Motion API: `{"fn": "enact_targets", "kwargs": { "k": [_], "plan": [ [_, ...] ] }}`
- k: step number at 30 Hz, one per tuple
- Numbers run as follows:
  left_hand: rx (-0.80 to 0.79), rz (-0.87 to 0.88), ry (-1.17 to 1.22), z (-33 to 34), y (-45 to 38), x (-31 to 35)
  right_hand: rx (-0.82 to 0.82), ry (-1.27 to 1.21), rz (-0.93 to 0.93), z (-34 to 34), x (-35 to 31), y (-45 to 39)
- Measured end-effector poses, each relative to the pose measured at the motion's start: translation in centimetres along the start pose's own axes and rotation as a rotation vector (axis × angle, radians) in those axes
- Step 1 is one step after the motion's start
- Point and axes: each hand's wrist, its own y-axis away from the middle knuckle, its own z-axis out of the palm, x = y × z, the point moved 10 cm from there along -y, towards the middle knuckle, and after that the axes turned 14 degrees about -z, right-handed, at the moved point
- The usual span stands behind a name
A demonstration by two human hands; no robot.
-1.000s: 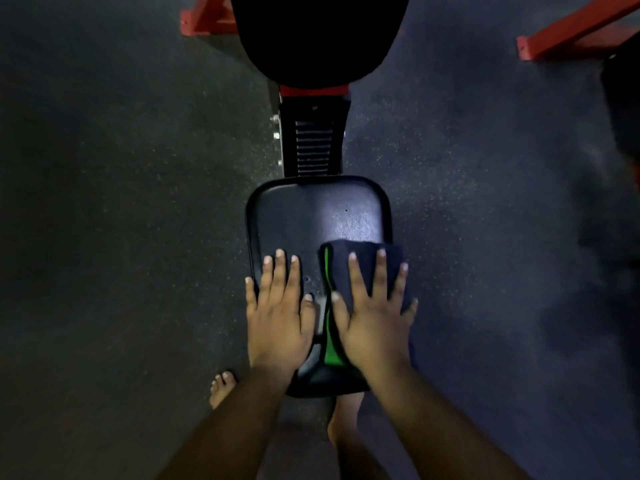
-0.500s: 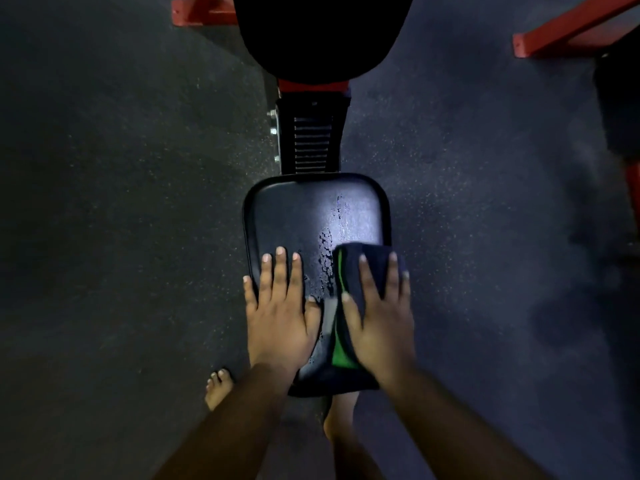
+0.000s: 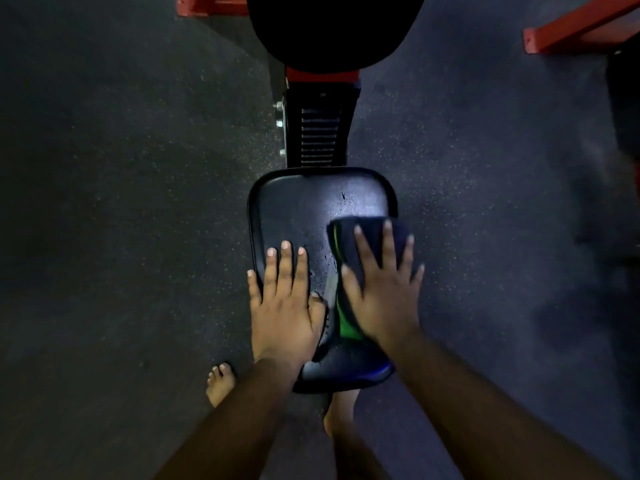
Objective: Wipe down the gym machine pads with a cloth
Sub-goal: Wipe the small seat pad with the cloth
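A: Why are the 2 hands doing different jobs?

B: The left hand (image 3: pixel 284 306) lies flat, fingers straight and together, on the near left of the seat pad (image 3: pixel 301 209), probably bracing it. The right hand (image 3: pixel 384 289), fingers spread and straight, presses the folded cloth (image 3: pixel 349 244) onto the pad's right edge, holding nothing else.

A: How far along?

B: Droplets show mid-pad. The far backrest pad (image 3: pixel 332 26) looks untouched.

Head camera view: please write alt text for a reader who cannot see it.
A right hand presses a dark cloth flat on a black seat pad, the left hand flat beside it. Droplets show between the hands.
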Motion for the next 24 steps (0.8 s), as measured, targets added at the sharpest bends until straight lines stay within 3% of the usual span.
{"fn": "enact_targets", "kwargs": {
  "k": [3,5,10,12,17,19,24],
  "plan": [
    [0.026,0.017,0.007,-0.1,-0.1,0.2,0.043,0.018,0.009,-2.9,0.1,-10.3],
    [0.004,0.012,0.023,0.3,-0.2,0.0,0.049,0.034,-0.004,-2.8,0.1,-11.2],
    [-0.035,0.004,0.205,-0.8,0.1,-0.6,0.019,0.127,-0.104,0.6,-3.4,5.8],
    [-0.041,0.021,0.326,-1.2,0.3,-1.2,-0.032,0.112,-0.090,1.4,-3.1,6.9],
    [-0.015,0.011,0.312,-0.9,0.3,-2.6,-0.009,0.123,-0.088,-1.6,-4.2,-9.2],
    [-0.016,-0.003,0.314,-0.4,0.1,-2.8,0.026,0.131,-0.073,-1.7,-4.4,-11.6],
    [-0.088,-0.038,0.329,-0.6,0.7,-3.4,-0.045,0.172,-0.254,1.2,-7.2,2.3]
  ]
}}
